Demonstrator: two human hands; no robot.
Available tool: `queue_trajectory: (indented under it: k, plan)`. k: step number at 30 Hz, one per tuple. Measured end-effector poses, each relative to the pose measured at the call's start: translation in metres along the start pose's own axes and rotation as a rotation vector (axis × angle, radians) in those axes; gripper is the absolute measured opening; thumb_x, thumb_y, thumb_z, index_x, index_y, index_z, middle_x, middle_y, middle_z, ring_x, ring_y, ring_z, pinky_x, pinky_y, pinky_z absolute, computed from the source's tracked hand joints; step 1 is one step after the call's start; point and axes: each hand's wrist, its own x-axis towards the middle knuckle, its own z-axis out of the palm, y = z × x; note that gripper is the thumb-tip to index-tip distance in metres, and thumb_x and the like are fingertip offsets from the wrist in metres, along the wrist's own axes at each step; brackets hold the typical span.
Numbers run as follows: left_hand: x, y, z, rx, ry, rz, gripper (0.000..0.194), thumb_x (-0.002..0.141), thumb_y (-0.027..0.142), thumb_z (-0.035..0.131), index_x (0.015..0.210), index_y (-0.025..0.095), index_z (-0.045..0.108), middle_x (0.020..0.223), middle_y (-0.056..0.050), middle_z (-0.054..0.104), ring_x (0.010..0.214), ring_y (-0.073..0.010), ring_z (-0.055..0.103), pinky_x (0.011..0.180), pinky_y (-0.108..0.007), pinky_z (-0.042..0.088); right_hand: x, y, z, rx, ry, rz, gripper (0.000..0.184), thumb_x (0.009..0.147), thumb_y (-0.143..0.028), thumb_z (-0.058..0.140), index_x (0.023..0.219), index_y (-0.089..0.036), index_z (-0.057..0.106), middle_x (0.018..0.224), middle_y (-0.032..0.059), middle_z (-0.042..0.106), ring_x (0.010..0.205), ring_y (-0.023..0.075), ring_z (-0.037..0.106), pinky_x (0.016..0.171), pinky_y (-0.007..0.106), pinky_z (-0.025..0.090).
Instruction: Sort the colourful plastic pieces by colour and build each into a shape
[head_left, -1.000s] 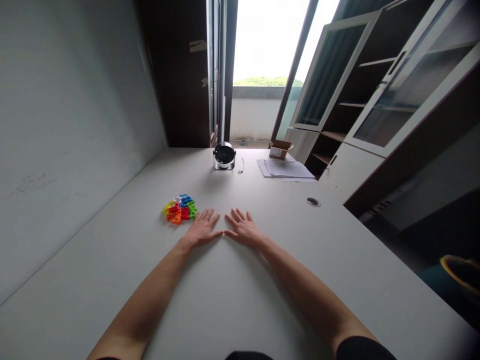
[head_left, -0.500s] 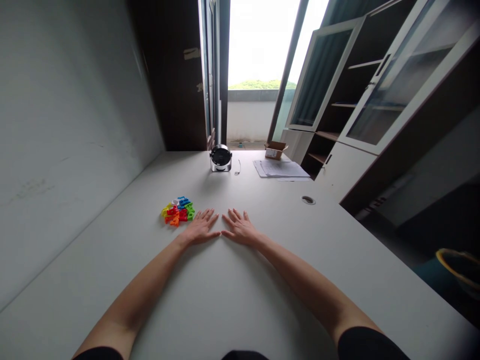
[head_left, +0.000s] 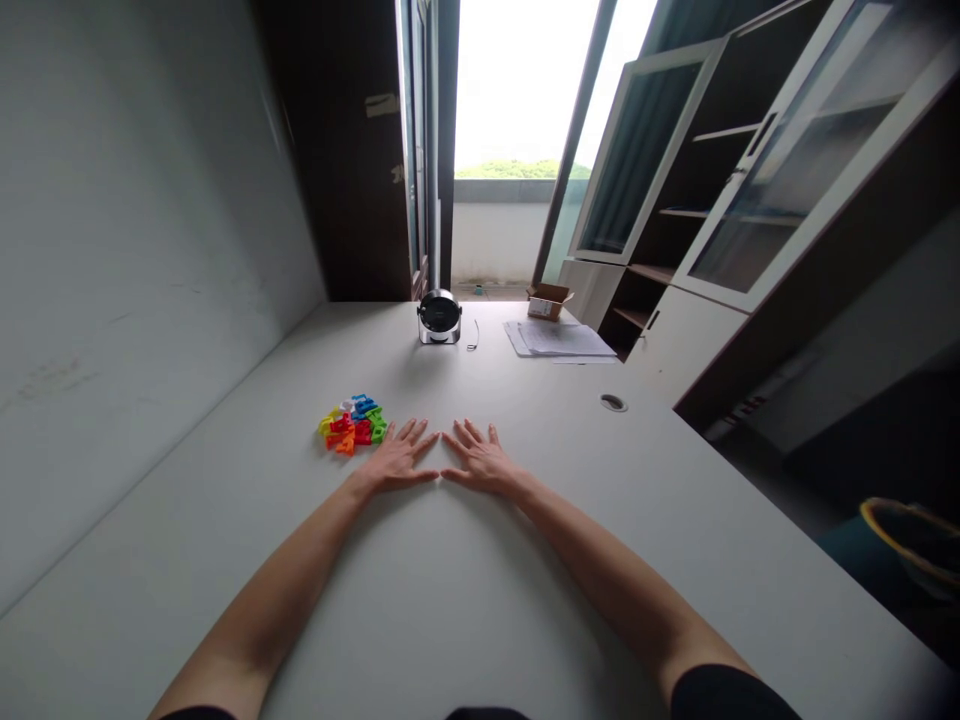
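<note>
Both palms rest flat on the white table (head_left: 450, 600), fingers spread and holding nothing. My left hand (head_left: 397, 458) lies just right of a small pile of colourful plastic pieces (head_left: 354, 425) in red, orange, yellow, green, blue and white. Its fingers are close to the green pieces; whether they touch I cannot tell. My right hand (head_left: 482, 460) mirrors it on the other side, the two thumb tips nearly meeting. The exact kind of the plastic pieces is too small to make out.
Toward the far edge stand a round black device on a metal stand (head_left: 439, 317), a short thin cord (head_left: 474, 337), papers (head_left: 564, 339) and an open cardboard box (head_left: 547, 301). A cable hole (head_left: 613, 403) sits at right. A wall (head_left: 150, 250) borders the left; cabinets (head_left: 720, 300) stand at right.
The view has shifted very slightly. Both hands stay flat in the same place, and the plastic pieces lie as before.
</note>
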Motion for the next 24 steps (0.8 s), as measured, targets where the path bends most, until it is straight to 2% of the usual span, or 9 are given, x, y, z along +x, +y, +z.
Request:
queue_trajectory:
  k: [13,24]
  plan:
    - [-0.0009,0.0031,-0.0015,-0.001,0.016,0.0,0.088,0.086,0.082,0.038,0.159,0.038,0.018,0.168,-0.004,0.008,0.155,-0.0324,0.005,0.123,-0.054,-0.001,0.0008,0.0028,0.0001,0.005,-0.013,-0.019,0.094,0.086,-0.085,0.035,0.16,-0.031,0.016,0.167,0.0102,0.002,0.153,0.0387,-0.001,0.117,0.066,-0.005]
    - [0.0016,0.0051,0.0011,-0.007,0.004,-0.045,0.087,0.085,0.083,0.036,0.158,0.038,0.02,0.168,-0.004,0.009,0.155,-0.033,0.006,0.122,-0.057,-0.001,-0.0014,-0.0026,-0.0007,-0.024,0.023,0.002,0.091,0.087,-0.084,0.034,0.16,-0.03,0.02,0.167,0.0103,0.009,0.153,0.0379,0.004,0.118,0.065,-0.002]
